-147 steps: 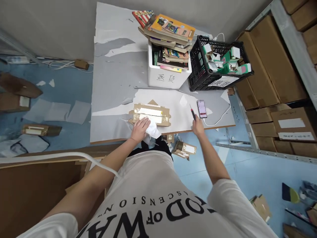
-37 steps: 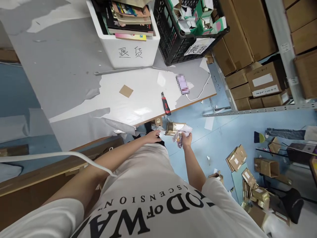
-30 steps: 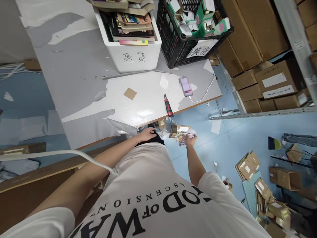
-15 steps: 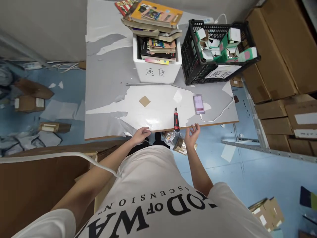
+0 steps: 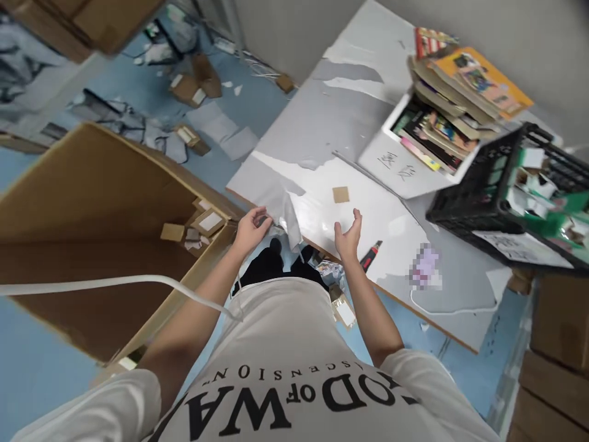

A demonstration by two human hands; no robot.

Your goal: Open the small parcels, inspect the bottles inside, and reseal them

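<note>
My left hand [image 5: 253, 231] is by the front edge of the table, its fingers loosely curled and the thumb a little apart, with nothing visible in it. Beside it a loose flap of torn grey covering [image 5: 289, 221] hangs over the edge. My right hand [image 5: 348, 237] hovers above the table edge, thumb and fingers spread and bare. Just right of that hand lies a red and black utility knife [image 5: 370, 256], partly behind my forearm. A small brown cardboard square [image 5: 341, 194] lies flat on the white tabletop beyond my right hand.
A white bin [image 5: 391, 161] packed with books [image 5: 460, 92] stands on the table [image 5: 331, 129], next to a black crate [image 5: 469, 212] of opened boxes. A blurred phone [image 5: 424, 267] lies right on a white cable. Left of me stands a large open carton [image 5: 83, 202] with small boxes inside.
My view has turned left, so the table now looks slanted and the large carton shows more fully. My right hand has moved from right of the knife to its left, over the table edge.
</note>
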